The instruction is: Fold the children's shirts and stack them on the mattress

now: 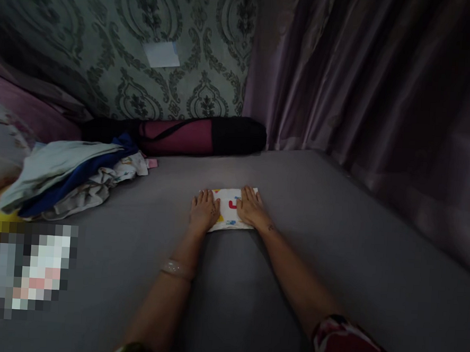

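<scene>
A small folded cloth [228, 211], white with red, yellow and blue prints, lies flat on the grey bed sheet [228, 282]. My left hand [205, 210] rests palm down on its left edge, fingers stretched away from me. On the right edge lies my right hand [251, 208], also flat with its fingers extended. Both palms touch the cloth, and its printed middle shows between my thumbs. What sits under the palms is hidden.
Left of the cloth is a pile of clothes [72, 171], pale green, blue and white. A maroon and black roll bag [177, 136] lies along the patterned wall [195, 41]. Purple curtains [304, 79] hang at the right. A pixelated patch covers items at lower left.
</scene>
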`<action>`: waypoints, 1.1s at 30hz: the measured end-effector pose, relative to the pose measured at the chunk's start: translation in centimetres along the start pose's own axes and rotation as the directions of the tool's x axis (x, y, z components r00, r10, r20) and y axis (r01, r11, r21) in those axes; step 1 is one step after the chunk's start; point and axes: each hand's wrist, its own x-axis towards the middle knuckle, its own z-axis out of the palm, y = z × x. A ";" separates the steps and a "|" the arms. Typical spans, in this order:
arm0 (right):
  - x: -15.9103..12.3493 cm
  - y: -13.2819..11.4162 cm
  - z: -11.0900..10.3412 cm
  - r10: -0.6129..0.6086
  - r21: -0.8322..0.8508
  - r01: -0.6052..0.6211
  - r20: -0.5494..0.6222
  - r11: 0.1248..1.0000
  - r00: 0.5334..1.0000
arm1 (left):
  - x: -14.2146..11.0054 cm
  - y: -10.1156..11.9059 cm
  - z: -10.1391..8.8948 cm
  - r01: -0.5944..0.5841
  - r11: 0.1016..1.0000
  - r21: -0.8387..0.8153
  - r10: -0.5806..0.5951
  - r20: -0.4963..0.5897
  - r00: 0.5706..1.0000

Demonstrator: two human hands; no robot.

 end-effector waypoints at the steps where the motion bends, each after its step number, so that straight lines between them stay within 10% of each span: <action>1: 0.0 0.1 -0.1 0.003 0.008 -0.003 -0.005 1.000 1.000 | 0.0 -0.1 0.0 0.000 1.000 0.000 0.000 -0.004 1.000; 16: 0.4 1.3 -0.7 0.103 -0.038 -0.102 0.030 0.994 0.994 | 0.9 -2.3 0.3 0.033 0.981 -0.194 -0.035 -0.008 0.999; 33: 0.1 -2.0 -0.1 -0.068 -0.027 0.067 -0.029 0.997 0.997 | -1.5 -7.6 0.0 -0.115 0.954 -0.276 0.076 -0.146 0.986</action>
